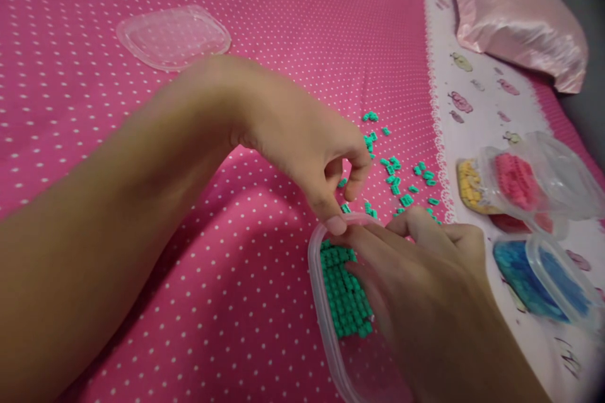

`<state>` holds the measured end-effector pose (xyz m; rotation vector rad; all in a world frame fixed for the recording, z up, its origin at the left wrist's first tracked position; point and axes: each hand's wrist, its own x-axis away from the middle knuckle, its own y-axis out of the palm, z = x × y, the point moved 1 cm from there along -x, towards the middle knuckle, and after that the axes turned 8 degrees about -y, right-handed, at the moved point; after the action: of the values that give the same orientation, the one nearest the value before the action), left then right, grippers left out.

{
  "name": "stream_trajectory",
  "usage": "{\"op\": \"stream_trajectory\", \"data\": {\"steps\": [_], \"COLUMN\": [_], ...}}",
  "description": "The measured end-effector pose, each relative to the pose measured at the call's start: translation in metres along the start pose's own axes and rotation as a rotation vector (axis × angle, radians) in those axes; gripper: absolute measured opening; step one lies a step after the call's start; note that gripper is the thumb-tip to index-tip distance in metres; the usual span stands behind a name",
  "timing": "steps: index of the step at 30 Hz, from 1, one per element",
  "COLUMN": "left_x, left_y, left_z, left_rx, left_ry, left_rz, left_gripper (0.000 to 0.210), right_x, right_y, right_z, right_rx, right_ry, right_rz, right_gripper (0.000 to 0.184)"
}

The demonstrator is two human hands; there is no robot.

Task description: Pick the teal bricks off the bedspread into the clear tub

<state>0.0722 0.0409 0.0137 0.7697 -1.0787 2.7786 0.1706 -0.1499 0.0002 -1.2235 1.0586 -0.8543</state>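
Note:
A clear plastic container [325,315] stands at lower centre, with small green toy blocks [345,289] laid inside in tight rows. My left hand [316,145] arches over its far rim. The thumb tip touches the rim beside my right fingertips, the other fingers curl apart from the thumb, and no object shows between them. My right hand [420,283] reaches over the container's right side with bent fingers, thumb and forefinger over the blocks. It hides that wall and whatever its fingers hold. Loose green blocks [392,167] lie scattered just beyond the container.
A clear lid [174,38] lies at upper left on the pink dotted sheet [212,315]. On the white printed cloth [477,107] at right are containers of yellow pieces [470,182], red pieces [515,179] and blue contents [524,267]. A satin pillow [520,12] lies behind.

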Motion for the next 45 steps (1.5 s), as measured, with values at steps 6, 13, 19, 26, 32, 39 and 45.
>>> {"op": "stream_trajectory", "data": {"steps": [6,13,19,26,32,39,45], "left_x": [0.001,0.001,0.001,0.006,0.005,-0.027,-0.034], "left_y": [-0.001,0.000,0.001,0.000,-0.010,0.011,0.015], "left_z": [0.002,0.003,0.002,0.002,-0.012,-0.015,-0.005], "left_rx": [-0.028,0.010,0.011,-0.027,-0.016,-0.206,-0.189], "left_ry": [-0.040,-0.062,-0.007,-0.037,0.013,0.081,0.104], "left_rz": [0.015,0.055,0.048,0.058,0.182,0.419,0.403], "left_gripper": [0.042,0.038,0.033,0.037,0.023,0.013,0.015], "right_x": [0.002,0.001,0.002,0.001,0.009,0.000,-0.009], "right_y": [0.001,0.002,0.001,-0.003,-0.013,-0.028,-0.023], "right_z": [0.000,-0.001,-0.001,0.000,0.010,0.037,0.041], "right_rx": [0.017,0.016,-0.002,0.003,-0.014,-0.046,-0.120], "right_ry": [0.025,0.036,0.050,0.034,0.032,0.212,0.259], "right_rz": [0.010,0.007,-0.003,-0.003,0.016,0.215,0.220], "right_gripper": [0.019,0.018,0.015,0.025,0.019,0.008,0.014]}}
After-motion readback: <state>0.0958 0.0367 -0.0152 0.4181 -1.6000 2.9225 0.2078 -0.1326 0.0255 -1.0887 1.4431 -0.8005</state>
